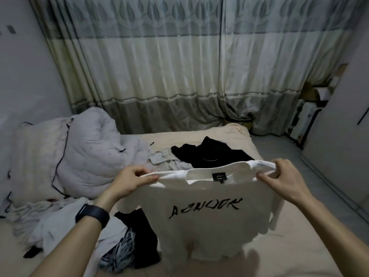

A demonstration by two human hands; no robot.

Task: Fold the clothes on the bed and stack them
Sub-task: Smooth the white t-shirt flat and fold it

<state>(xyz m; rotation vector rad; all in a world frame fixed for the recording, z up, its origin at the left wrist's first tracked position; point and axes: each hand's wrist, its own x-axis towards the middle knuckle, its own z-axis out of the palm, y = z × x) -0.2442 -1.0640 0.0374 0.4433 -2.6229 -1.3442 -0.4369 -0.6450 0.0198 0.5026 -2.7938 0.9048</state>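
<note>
Over bed (289,248), white shirt (209,228) between left hand (131,180), right hand (283,174)

Person's arms, head view. The left forearm (65,242) and right forearm (327,222) are shown uncovered along their whole visible length, from the lower edge of the view up to the wrists. The left hand (132,177) and right hand (283,176) are likewise seen bare. A black band (92,214) is worn around the left wrist. It is seen as wide and matte, with a smooth, slightly domed rectangular body set flush into the strap. A thin pale highlight is caught along the band's upper-left edge. Whether a display is lit cannot be told.
</note>
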